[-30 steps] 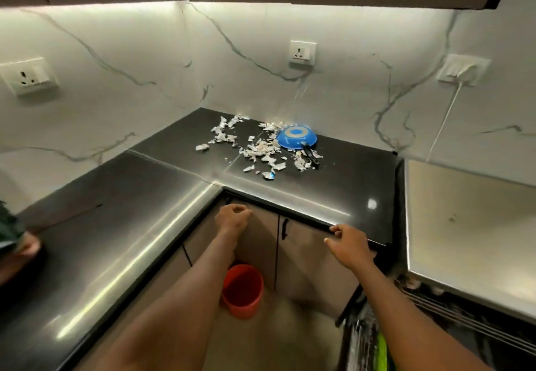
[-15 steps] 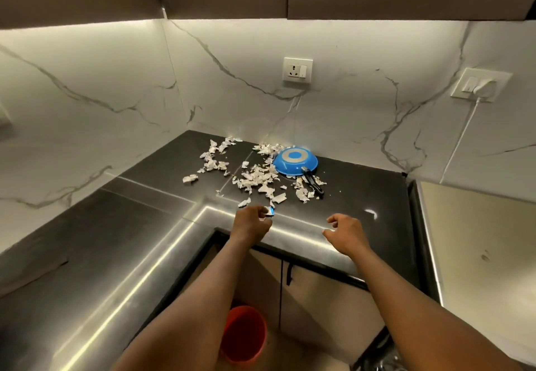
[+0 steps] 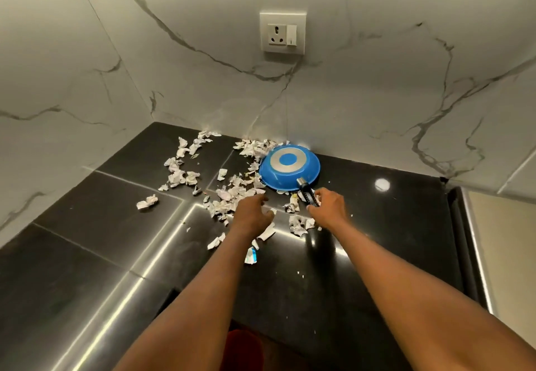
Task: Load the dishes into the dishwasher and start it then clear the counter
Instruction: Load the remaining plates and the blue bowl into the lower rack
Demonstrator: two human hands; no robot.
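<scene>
Counter [image 3: 377, 240]: black, glossy stone that runs into a corner, and both hands are stretched out over its back part.

The right hand [image 3: 330, 209] has its fingers and thumb curled round the end of a black handle [image 3: 307, 193], gripping it. That handle belongs to a blue pan [image 3: 290, 167], which lies upside down on the counter close to the wall. Its silver ring and blue centre face up, so its hollow is turned to the stone and whatever is under it is hidden.

The left hand [image 3: 252, 211] is just beside the right, palm down, with its fingers bent over the litter. Whether it holds any piece cannot be told.

Under and around both hands lie crumpled paper scraps [image 3: 223, 196], thickest between the left hand and the pan and touching the pan's left rim. More of them trail in an arc toward the corner. One scrap [image 3: 147, 202] lies alone well off to the left, and a blue-and-white scrap [image 3: 251, 255] lies beside the left forearm.

Behind the counter, the marble wall [image 3: 348, 95] carries a white socket [image 3: 282, 32] above the pan. At the right, a pale steel top [image 3: 507, 240] adjoins the counter. Below the front edge a red bucket [image 3: 243, 347] shows dimly; its contents are out of sight.
</scene>
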